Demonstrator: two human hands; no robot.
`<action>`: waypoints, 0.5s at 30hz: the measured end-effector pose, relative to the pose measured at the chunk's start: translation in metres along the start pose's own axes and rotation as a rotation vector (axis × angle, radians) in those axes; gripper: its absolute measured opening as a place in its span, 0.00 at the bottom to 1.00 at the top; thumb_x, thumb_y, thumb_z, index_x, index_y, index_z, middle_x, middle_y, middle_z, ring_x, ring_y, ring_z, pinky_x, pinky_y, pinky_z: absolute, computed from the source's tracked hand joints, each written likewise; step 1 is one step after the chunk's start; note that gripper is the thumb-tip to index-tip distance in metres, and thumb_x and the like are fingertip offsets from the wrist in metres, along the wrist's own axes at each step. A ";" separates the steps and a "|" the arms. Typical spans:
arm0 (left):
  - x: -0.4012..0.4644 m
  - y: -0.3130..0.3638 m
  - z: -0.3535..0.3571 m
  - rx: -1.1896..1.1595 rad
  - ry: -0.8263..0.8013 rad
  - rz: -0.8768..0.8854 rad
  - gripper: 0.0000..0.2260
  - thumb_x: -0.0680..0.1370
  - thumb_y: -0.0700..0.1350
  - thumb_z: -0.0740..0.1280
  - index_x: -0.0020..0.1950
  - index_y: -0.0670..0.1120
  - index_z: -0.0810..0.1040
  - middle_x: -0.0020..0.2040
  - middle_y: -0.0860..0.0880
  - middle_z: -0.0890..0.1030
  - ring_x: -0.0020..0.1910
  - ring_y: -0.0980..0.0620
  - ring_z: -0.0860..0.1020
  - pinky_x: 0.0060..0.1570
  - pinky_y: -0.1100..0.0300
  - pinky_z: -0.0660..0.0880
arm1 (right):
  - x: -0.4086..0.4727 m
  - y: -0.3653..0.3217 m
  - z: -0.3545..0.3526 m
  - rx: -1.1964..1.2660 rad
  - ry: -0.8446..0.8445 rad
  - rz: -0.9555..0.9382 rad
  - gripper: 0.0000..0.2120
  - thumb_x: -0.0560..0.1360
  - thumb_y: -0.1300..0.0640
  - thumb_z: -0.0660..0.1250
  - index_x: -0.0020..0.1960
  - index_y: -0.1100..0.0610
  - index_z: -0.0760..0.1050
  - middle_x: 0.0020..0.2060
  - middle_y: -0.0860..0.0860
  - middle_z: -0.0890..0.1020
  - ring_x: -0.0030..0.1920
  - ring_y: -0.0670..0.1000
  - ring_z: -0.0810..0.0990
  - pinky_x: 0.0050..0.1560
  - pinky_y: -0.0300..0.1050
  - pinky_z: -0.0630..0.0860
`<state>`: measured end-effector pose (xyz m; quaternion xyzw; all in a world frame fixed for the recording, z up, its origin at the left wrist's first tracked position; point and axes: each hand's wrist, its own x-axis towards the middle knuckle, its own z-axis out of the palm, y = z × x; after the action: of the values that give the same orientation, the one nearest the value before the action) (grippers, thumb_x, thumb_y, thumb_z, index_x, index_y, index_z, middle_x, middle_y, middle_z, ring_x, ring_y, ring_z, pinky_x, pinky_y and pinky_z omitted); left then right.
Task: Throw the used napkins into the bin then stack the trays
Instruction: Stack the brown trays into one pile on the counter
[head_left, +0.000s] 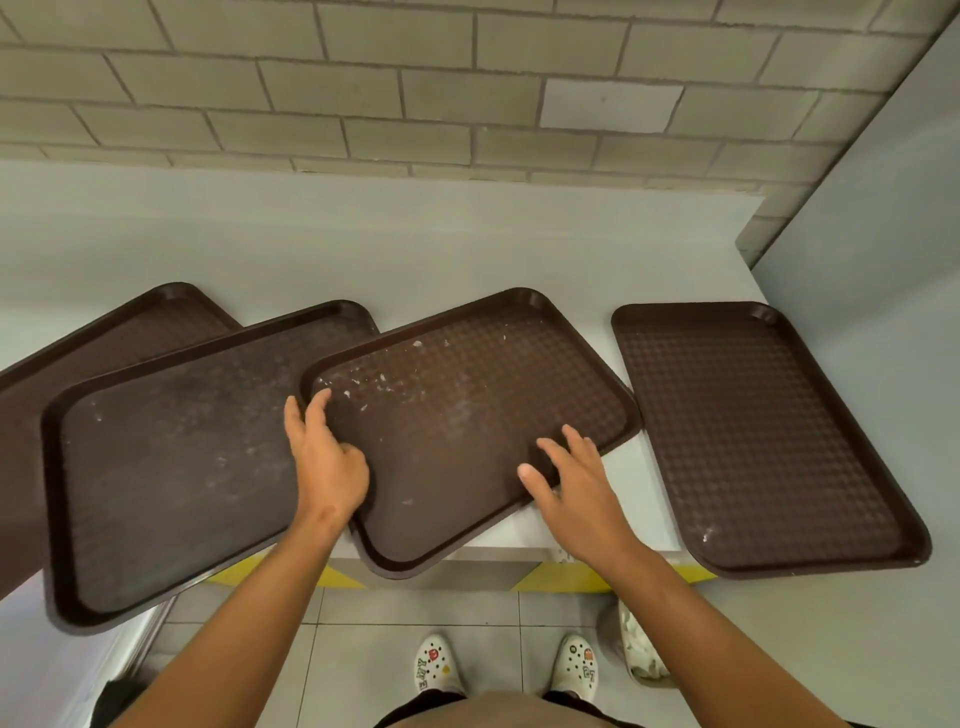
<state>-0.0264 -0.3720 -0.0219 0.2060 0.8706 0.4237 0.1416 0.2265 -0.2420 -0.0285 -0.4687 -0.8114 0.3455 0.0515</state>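
Now both hands (327, 462) (576, 483) touch a textured, crumb-flecked brown tray (467, 415).

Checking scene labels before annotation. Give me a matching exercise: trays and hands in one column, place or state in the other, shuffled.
Things:
1. speckled brown plastic tray in the middle
2. clean brown plastic tray on the far right
3. dusty brown plastic tray left of centre
4. right hand

States:
A. lies apart from the other trays
B. fingers spread over a tray's near edge
C. overlaps the dusty tray's right side
D. overhangs the counter, lying on the leftmost tray

Pairs: 1-C, 2-A, 3-D, 4-B
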 end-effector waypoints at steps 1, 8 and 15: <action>-0.005 0.000 0.003 -0.002 -0.017 -0.008 0.33 0.76 0.26 0.57 0.79 0.47 0.59 0.81 0.45 0.42 0.81 0.47 0.46 0.77 0.55 0.51 | 0.003 -0.003 0.003 -0.007 -0.018 0.006 0.28 0.81 0.37 0.56 0.78 0.47 0.63 0.82 0.49 0.51 0.81 0.53 0.43 0.79 0.54 0.53; 0.013 -0.002 -0.001 0.250 -0.029 0.102 0.32 0.77 0.39 0.67 0.79 0.45 0.57 0.81 0.41 0.47 0.80 0.40 0.45 0.78 0.43 0.50 | 0.024 0.008 0.008 -0.176 -0.043 -0.093 0.25 0.83 0.56 0.57 0.79 0.51 0.60 0.82 0.52 0.51 0.81 0.58 0.41 0.80 0.54 0.47; 0.035 0.001 -0.014 0.453 -0.134 0.288 0.19 0.79 0.42 0.65 0.71 0.45 0.73 0.64 0.43 0.75 0.62 0.41 0.75 0.61 0.46 0.74 | 0.044 0.025 -0.019 -0.237 -0.102 -0.207 0.29 0.80 0.69 0.57 0.78 0.51 0.64 0.82 0.50 0.52 0.82 0.55 0.43 0.81 0.54 0.50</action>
<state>-0.0632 -0.3643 -0.0148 0.3816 0.8936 0.2195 0.0872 0.2279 -0.1896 -0.0399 -0.3674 -0.8918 0.2637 -0.0104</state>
